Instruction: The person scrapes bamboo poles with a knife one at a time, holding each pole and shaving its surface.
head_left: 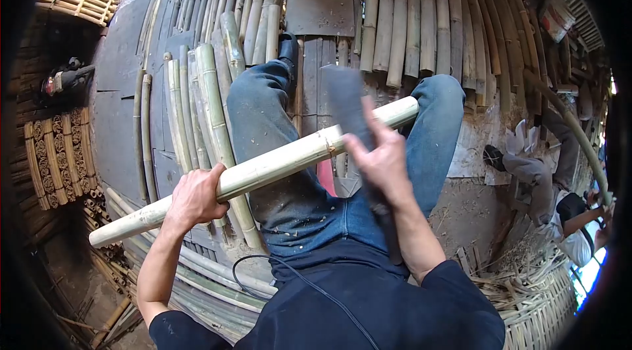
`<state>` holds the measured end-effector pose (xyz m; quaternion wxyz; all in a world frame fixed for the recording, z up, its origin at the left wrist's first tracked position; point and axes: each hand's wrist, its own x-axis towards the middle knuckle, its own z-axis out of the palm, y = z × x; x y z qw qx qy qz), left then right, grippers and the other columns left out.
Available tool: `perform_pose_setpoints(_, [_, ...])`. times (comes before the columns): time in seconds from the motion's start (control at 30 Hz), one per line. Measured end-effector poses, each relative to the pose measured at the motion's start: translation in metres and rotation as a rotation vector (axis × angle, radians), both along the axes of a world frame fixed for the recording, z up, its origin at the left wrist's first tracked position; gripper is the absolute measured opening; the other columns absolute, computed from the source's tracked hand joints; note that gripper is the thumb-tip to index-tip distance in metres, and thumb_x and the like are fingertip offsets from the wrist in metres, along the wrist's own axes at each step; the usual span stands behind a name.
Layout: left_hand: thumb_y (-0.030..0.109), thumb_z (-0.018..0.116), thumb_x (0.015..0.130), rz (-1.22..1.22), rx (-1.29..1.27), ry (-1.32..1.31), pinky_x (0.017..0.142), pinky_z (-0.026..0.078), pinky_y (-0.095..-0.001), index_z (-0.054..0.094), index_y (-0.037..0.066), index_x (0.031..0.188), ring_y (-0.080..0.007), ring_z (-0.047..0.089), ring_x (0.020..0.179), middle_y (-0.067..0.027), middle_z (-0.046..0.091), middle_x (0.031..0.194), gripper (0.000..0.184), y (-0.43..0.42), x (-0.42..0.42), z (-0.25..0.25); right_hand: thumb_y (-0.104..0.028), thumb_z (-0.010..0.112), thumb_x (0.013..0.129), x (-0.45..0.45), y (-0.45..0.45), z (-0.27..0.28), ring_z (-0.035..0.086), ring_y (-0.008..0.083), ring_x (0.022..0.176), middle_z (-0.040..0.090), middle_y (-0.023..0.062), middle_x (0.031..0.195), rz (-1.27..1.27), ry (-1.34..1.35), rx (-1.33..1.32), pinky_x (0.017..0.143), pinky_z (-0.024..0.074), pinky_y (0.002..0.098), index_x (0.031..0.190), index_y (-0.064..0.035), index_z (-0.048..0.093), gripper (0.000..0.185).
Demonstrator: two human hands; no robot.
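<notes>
A thick pale-green bamboo pole (273,167) lies slantwise across my thighs, its left end lower and nearer to me. My left hand (197,193) is wrapped round it left of the middle. Over the pole's right part, my right hand (387,160) is closed on a big dark knife (346,97), its broad blade pointing away from me and smeared by motion. The knife's long handle runs back beneath my right forearm. Blade and hand hide part of the pole near a node. Whether the edge touches the bamboo I cannot tell.
Several bamboo poles (212,97) lie by my left leg, and rows of poles (395,21) fill the far floor. Bundled sticks (59,159) stand at left. A person (576,215) at right holds a long pole (579,133). A woven basket (543,310) sits lower right.
</notes>
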<state>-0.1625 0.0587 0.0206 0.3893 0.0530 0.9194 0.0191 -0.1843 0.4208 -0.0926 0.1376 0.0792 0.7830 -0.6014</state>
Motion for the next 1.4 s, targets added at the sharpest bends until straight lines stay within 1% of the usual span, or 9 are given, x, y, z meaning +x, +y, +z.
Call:
perform_pose_setpoints(0.13, [0.017,0.083,0.068,-0.006,-0.008,-0.018,0.089,0.058,-0.0554,0.064,0.005,0.115,-0.0475,0.073,0.095,-0.0242,0.075,0.091,0.052,0.002,-0.004,0.001,-0.021,0.084,0.093,0.028,-0.054,0.018,0.077,0.0232,0.116,0.079,0.0288,0.122,0.301,0.15,-0.049,0.103,0.0578,0.036,0.165,-0.0132,0.051,0.08])
perform_pose_setpoints(0.27, [0.017,0.083,0.068,0.032,0.035,-0.04,0.09,0.059,-0.0549,0.066,0.003,0.11,-0.0477,0.073,0.095,-0.0252,0.075,0.09,0.048,0.0,-0.007,0.003,-0.019,0.082,0.095,0.016,-0.034,0.004,0.082,0.034,0.102,0.079,0.0305,0.115,0.133,0.391,0.041,0.093,0.0644,0.0409,0.166,-0.0171,0.049,0.079])
perform_pose_setpoints(0.47, [0.016,0.082,0.068,0.06,0.045,-0.018,0.091,0.059,-0.0549,0.067,0.002,0.109,-0.048,0.074,0.094,-0.0267,0.074,0.089,0.045,0.001,-0.004,-0.002,-0.017,0.079,0.097,-0.001,0.025,-0.002,0.082,0.0305,0.107,0.078,0.0249,0.125,-0.066,0.091,0.213,0.096,0.064,0.0376,0.166,-0.011,0.047,0.076])
perform_pose_setpoints(0.53, [0.017,0.082,0.069,0.056,0.014,-0.035,0.091,0.059,-0.0551,0.068,0.002,0.11,-0.0477,0.074,0.095,-0.0272,0.074,0.09,0.046,0.006,-0.008,0.001,-0.018,0.08,0.096,0.025,-0.006,-0.004,0.082,0.0333,0.104,0.078,0.0257,0.123,0.091,0.267,0.137,0.097,0.0636,0.0393,0.165,-0.0119,0.049,0.076])
perform_pose_setpoints(0.67, [0.02,0.082,0.067,0.044,0.031,-0.041,0.091,0.059,-0.0549,0.068,0.001,0.111,-0.0484,0.073,0.097,-0.0277,0.074,0.091,0.05,-0.007,-0.007,-0.004,-0.022,0.086,0.093,0.057,-0.053,0.038,0.075,0.0334,0.122,0.074,0.0317,0.129,0.367,0.013,-0.073,0.106,0.0576,0.0367,0.163,-0.0086,0.052,0.079])
perform_pose_setpoints(0.73, [0.024,0.083,0.065,0.012,0.162,-0.067,0.092,0.059,-0.0542,0.07,-0.001,0.111,-0.0489,0.073,0.098,-0.0279,0.074,0.093,0.053,-0.023,-0.008,-0.01,-0.018,0.085,0.093,0.051,-0.045,0.019,0.078,0.0325,0.116,0.077,0.0288,0.128,0.226,0.302,-0.065,0.101,0.0602,0.0373,0.162,-0.0081,0.054,0.076])
perform_pose_setpoints(0.93, [0.026,0.086,0.061,0.096,0.291,-0.201,0.097,0.06,-0.0473,0.074,-0.006,0.111,-0.0426,0.076,0.103,-0.0289,0.077,0.102,0.06,-0.027,-0.029,-0.014,-0.017,0.08,0.096,-0.005,0.03,0.0,0.08,0.0317,0.11,0.076,0.0286,0.129,-0.086,0.053,0.193,0.098,0.064,0.0393,0.166,-0.0075,0.046,0.078])
perform_pose_setpoints(1.07, [0.029,0.084,0.055,0.09,0.25,-0.242,0.096,0.06,-0.0454,0.074,-0.007,0.117,-0.0405,0.077,0.099,-0.0266,0.078,0.104,0.072,-0.025,-0.032,-0.012,-0.015,0.082,0.093,0.022,-0.014,0.007,0.082,0.0329,0.101,0.078,0.0305,0.117,0.129,0.336,0.235,0.094,0.0636,0.0412,0.166,-0.011,0.047,0.081])
perform_pose_setpoints(1.4, [0.025,0.086,0.059,0.073,0.233,-0.266,0.098,0.059,-0.0479,0.074,-0.007,0.114,-0.0436,0.076,0.103,-0.0293,0.078,0.104,0.064,-0.012,-0.036,-0.008,-0.017,0.079,0.097,0.002,0.022,-0.012,0.079,0.0334,0.115,0.077,0.028,0.129,-0.124,0.108,0.098,0.105,0.0599,0.0384,0.164,-0.0009,0.047,0.075])
